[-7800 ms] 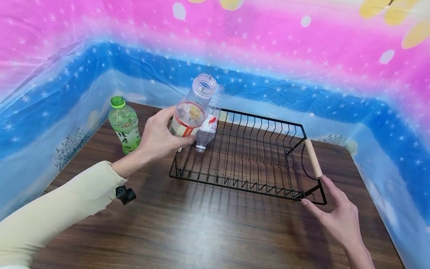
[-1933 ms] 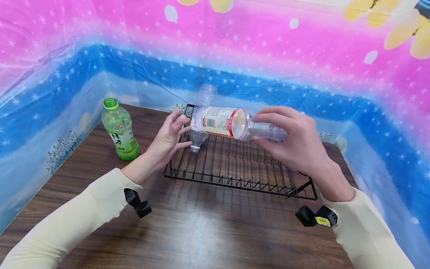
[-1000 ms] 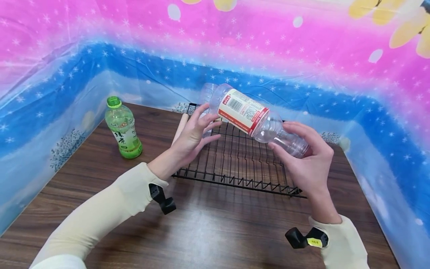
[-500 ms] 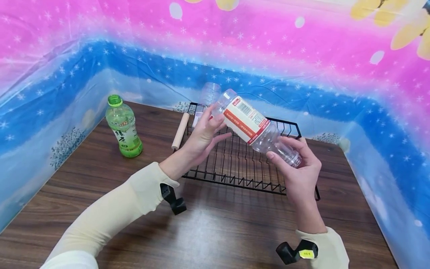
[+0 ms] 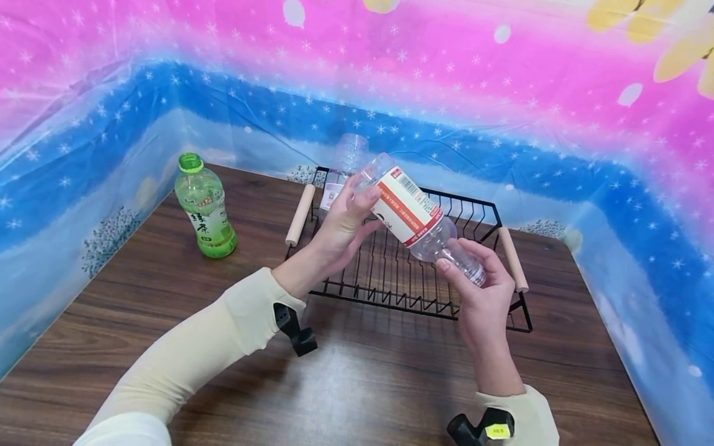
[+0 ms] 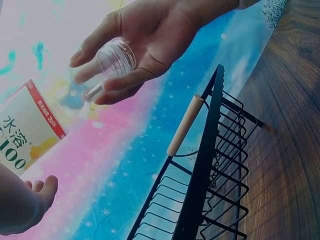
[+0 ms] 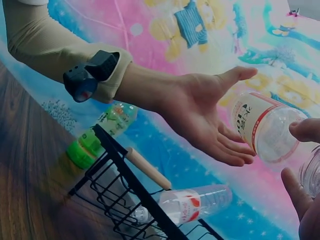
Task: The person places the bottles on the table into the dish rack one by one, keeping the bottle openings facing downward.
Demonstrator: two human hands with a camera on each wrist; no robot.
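Observation:
My right hand (image 5: 486, 297) holds a clear plastic bottle (image 5: 409, 207) by its narrow end, thumb and fingers around it. The bottle has a cream, orange and red label. It is tilted above the rack, narrow end down to the right, wide end up to the left. Around that wide end my left hand (image 5: 337, 235) is spread, and its fingers look fairly straight in the right wrist view. Whether they touch the bottle I cannot tell. Under both hands stands a black wire dish rack (image 5: 385, 302). A second clear bottle (image 7: 190, 202) leans neck down in its left end.
A green tea bottle (image 5: 206, 214) stands upright left of the rack on the wooden table (image 5: 111, 322). Wooden handles (image 5: 301, 215) are at both rack ends. A patterned cloth (image 5: 234, 118) encloses the table's back and sides.
Earlier my left hand held the labelled bottle; then my right hand held it almost level. Since then its narrow end has dropped toward the rack, and my left hand has moved right to the wide end.

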